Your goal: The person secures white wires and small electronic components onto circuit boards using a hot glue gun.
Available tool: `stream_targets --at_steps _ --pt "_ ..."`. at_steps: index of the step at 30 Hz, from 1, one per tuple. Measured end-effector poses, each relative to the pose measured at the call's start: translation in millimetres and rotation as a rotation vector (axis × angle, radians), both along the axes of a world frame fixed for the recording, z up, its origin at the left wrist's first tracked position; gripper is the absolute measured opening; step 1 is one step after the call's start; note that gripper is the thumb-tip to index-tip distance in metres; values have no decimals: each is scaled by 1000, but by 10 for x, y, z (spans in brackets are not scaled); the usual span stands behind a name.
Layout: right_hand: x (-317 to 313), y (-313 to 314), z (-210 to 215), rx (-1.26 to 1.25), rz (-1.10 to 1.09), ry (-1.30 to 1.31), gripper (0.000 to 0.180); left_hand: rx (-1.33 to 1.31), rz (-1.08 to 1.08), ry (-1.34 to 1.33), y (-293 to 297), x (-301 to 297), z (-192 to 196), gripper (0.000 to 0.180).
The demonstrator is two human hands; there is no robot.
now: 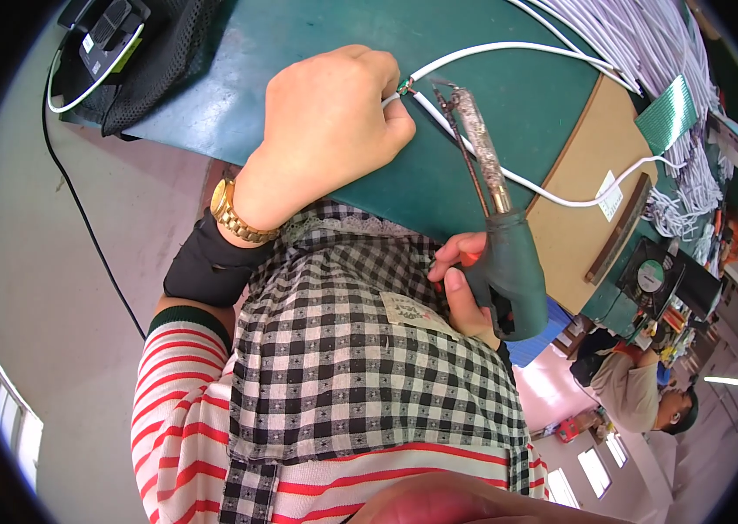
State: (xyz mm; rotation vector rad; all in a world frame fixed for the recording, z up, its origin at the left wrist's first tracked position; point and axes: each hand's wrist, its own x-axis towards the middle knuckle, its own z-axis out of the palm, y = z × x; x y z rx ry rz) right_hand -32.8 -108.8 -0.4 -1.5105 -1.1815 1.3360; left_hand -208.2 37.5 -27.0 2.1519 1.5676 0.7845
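Note:
My left hand is closed in a pinch on a white cable above the green tabletop. At its fingertips a small green piece with coppery bits joins the cable ends. My right hand grips the trigger handle of a gun-shaped soldering iron with a black body, its fingers partly hidden behind it. The iron's scorched metal barrel points up and left; a thin dark rod runs beside it. Its tip is close to the green piece, and I cannot tell whether they touch.
Many white cables lie bundled at the far right, with a green strip across them. A brown board, a dark bar and a black fan are at right. A black mesh bag lies far left. Another person sits beyond.

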Motion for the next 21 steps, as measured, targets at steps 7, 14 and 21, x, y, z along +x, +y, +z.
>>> stream_targets --at_steps 7,14,21 --pt "14 -25 -68 91 -24 150 31 13 0 15 -1 -7 3 9" --pt "28 -28 -98 128 -39 212 33 -6 -6 25 3 -8 15 8" --pt "47 -85 -161 190 -66 262 33 -18 -5 22 -10 -10 40 9"
